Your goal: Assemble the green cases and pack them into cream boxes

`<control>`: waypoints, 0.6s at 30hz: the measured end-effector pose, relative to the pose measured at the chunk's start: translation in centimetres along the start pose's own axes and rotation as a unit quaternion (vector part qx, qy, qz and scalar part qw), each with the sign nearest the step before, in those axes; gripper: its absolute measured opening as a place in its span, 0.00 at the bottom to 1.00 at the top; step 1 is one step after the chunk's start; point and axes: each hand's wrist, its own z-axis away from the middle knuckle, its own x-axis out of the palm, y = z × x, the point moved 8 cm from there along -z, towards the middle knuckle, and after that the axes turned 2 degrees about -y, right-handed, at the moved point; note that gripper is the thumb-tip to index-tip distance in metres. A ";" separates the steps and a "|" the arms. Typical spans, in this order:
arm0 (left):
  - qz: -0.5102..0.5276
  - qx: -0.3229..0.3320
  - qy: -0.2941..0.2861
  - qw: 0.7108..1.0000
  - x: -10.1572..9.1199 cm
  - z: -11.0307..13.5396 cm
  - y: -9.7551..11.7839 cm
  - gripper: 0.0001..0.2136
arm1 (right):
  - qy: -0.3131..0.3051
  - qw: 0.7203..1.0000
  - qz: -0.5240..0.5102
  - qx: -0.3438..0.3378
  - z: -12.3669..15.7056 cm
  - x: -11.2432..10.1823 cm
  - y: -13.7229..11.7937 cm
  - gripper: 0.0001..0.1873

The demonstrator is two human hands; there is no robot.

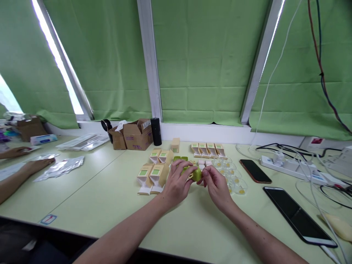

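No readable text anywhere.

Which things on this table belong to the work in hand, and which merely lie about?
Likely in use:
green piece, held by the left hand, right hand beside it
small cartons
clear plastic containers

Probably lying about:
smaller phone
larger phone
black cylinder

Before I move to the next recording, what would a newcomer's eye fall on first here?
Probably the green blinds, which fill most of the upper half behind the table. Next, perhaps, the shiny green object near the middle, held in the left hand with the right hand close beside it. Small tan cartons sit left of it, clear containers right.
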 end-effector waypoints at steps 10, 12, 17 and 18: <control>0.249 -0.264 0.044 0.931 1.4 1.2 -6.0 0.20 | 0.081 0.960 0.256 -0.082 -0.9 -3.4 -1.0 0.08; 0.334 -0.314 0.041 0.888 2.4 1.6 -7.0 0.22 | 0.061 0.935 0.333 -0.107 -1.1 -3.1 -1.0 0.06; 0.461 -0.359 0.057 0.810 3.5 1.8 -7.8 0.26 | -0.028 0.872 0.469 -0.137 -0.9 -1.1 -0.4 0.11; 0.470 -0.360 0.062 0.803 3.5 1.8 -7.9 0.26 | -0.043 0.864 0.484 -0.136 -0.9 -0.8 -0.2 0.12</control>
